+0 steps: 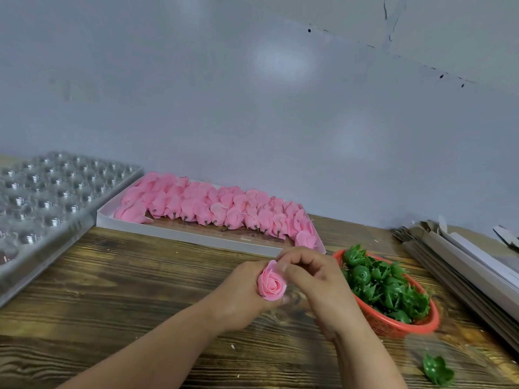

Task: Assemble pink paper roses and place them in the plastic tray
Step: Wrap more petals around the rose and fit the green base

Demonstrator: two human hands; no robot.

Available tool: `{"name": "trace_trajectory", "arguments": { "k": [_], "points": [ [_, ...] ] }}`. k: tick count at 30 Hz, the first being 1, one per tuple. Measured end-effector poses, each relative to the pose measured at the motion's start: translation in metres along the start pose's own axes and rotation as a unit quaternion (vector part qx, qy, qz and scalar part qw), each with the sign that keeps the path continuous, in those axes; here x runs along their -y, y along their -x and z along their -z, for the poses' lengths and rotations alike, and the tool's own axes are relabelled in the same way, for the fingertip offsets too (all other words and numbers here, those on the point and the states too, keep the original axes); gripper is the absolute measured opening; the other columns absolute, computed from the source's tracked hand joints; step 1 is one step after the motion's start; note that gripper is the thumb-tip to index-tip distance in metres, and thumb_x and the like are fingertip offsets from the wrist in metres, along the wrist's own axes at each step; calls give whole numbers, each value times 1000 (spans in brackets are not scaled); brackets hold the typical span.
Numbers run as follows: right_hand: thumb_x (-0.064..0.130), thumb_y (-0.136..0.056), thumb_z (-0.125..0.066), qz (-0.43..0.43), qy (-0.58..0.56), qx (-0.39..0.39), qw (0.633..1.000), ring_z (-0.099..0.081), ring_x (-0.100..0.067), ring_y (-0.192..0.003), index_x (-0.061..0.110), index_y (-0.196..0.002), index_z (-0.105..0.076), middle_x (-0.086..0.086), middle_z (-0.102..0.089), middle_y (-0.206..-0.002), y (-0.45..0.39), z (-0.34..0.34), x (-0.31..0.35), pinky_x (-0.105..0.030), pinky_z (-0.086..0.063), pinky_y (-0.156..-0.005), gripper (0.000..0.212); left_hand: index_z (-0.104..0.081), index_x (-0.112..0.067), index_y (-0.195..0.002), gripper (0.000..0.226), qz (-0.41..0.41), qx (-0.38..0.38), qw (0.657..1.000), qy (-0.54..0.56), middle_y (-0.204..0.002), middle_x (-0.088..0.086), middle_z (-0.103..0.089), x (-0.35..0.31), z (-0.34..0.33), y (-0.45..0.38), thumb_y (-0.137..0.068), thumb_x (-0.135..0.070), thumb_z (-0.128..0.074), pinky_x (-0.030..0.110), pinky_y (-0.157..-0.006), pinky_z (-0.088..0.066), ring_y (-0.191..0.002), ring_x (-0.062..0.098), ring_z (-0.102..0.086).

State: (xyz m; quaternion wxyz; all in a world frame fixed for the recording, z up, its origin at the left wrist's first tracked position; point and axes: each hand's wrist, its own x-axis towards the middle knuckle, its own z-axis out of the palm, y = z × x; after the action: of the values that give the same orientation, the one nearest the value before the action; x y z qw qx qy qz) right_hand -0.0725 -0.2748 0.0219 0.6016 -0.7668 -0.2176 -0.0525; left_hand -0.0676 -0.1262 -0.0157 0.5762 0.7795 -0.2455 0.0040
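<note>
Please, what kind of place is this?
Probably a small craft workshop bench for artificial flowers. A white box holds rows of pink petal buds, a red basket holds green plastic calyxes, and a clear plastic tray waits on the wooden table.

Head view, down over wooden table [118,290]

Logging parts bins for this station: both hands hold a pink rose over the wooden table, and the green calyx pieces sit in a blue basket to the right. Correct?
Not quite: the head view shows the basket is red, not blue. The rest stands: both the left hand and right hand hold the pink rose over the wooden table, with the green calyx pieces to the right.
</note>
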Motion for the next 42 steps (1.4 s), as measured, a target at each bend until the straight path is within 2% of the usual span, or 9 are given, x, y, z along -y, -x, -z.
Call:
{"name": "trace_trajectory", "arguments": {
  "k": [5,9,20,25,30,33,36,39,42],
  "points": [
    [2,-81,-66,-28,10,-16,999,-62,-11,-73,8,-63,-69,1,-68,-81,-2,-2,-2,-26,-49,-69,19,-58,-36,-94,26,-19,-23,998,-64,-91,-11,-65,3,-3,0,-80,-24,-76,19,-77,-50,-85,0,-60],
    [9,-80,-66,-29,35,-42,998,-61,-12,-74,2,-61,-66,-2,-67,-81,-2,-1,-4,-26,-49,-71,21,-52,-33,-110,43,5,-42,992,-118,-102,-15,-60,3,-5,0,-77,-36,-78,18,-78,-49,-92,1,-59],
    [-3,-78,-61,-77,42,-42,995,-63,-12,-71,-1,-61,-67,-6,-69,-80,-3,4,-4,-23,-52,-65,19,-40,-41,-108,48,-7,-53,971,-231,-92,-27,-46,5,-3,1,-80,-27,-76,10,-67,-37,-86,-8,-49],
    [4,-75,-66,-53,-18,-81,995,-64,-4,-86,18,-53,-68,5,-71,-86,-4,15,-3,-20,-45,-74,25,-51,-34,-88,27,19,-1,998,-54,-79,-20,-53,-4,2,3,-80,-30,-76,7,-65,-41,-70,-10,-50],
    [5,-65,-62,40,-81,22,996,-56,-10,-119,21,-75,-75,4,-64,-121,-1,20,-1,-18,-47,-88,23,-60,-27,-78,19,45,99,989,98,-64,-18,-57,-17,7,8,-83,-15,-73,9,-62,-44,-63,-4,-55],
    [13,-61,-61,53,-68,84,993,-55,-19,-121,19,-82,-75,8,-58,-130,1,20,1,-21,-52,-79,26,-61,-15,-78,13,54,164,975,139,-66,3,-50,-20,7,10,-80,-15,-73,15,-56,-41,-56,6,-46],
    [12,-60,-60,29,-66,119,990,-50,-43,-120,18,-79,-73,9,-56,-133,4,19,3,-21,-51,-62,24,-59,-12,-88,16,72,224,944,230,-71,4,-50,-20,8,12,-78,-9,-70,15,-53,-41,-55,8,-43],
    [7,-58,-63,39,-48,120,991,-47,-13,-129,22,-73,-72,9,-58,-130,4,19,5,-23,-49,-87,23,-65,-17,-83,18,82,252,915,306,-73,-5,-57,-21,11,13,-79,0,-64,15,-51,-42,-56,5,-46],
    [5,-66,-63,48,-54,120,990,-54,-20,-123,21,-71,-71,6,-60,-129,4,19,5,-27,-49,-91,19,-67,-19,-79,18,78,263,900,337,-71,-7,-57,-22,12,13,-79,-2,-65,14,-51,-42,-54,3,-48]
  ]
}}
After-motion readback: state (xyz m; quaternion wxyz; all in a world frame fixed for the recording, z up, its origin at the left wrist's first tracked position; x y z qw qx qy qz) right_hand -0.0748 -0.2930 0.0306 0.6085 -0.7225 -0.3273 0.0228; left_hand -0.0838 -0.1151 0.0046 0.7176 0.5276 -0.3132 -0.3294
